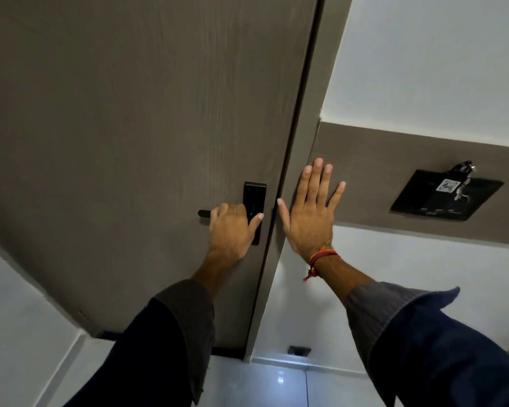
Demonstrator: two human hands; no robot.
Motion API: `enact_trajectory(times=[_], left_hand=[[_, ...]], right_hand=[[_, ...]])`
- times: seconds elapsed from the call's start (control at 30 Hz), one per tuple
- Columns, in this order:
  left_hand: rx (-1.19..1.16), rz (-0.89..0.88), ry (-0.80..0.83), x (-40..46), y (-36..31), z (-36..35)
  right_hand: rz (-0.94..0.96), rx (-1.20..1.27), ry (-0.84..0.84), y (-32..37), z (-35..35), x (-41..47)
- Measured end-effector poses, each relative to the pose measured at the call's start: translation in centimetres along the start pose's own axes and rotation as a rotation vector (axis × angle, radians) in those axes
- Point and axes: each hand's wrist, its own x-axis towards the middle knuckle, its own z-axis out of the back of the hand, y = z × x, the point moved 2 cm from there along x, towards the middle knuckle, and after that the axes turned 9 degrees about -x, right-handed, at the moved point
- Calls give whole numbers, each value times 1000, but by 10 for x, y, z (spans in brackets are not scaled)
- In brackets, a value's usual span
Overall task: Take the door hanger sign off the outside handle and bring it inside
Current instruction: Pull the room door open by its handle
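Door hanger sign is nowhere visible from this inner side. At frame centre, the left hand [231, 227] is wrapped around the black lever handle [204, 214] of the grey-brown door [130, 127]. Just right, the right hand [309, 212] lies flat, fingers spread, on the door frame [299, 142], gripping nothing.

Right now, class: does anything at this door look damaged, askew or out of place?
Nothing stands out. The left hand grips the black handle of the closed door, the right hand lies flat on the frame, and the wall panel looks intact.
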Motion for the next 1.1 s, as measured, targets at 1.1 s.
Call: enact_trajectory(times=[1.1], left_hand=[[-229,77,121,-43,23,11]], right_hand=[[-3,90,35,2,14,-3]])
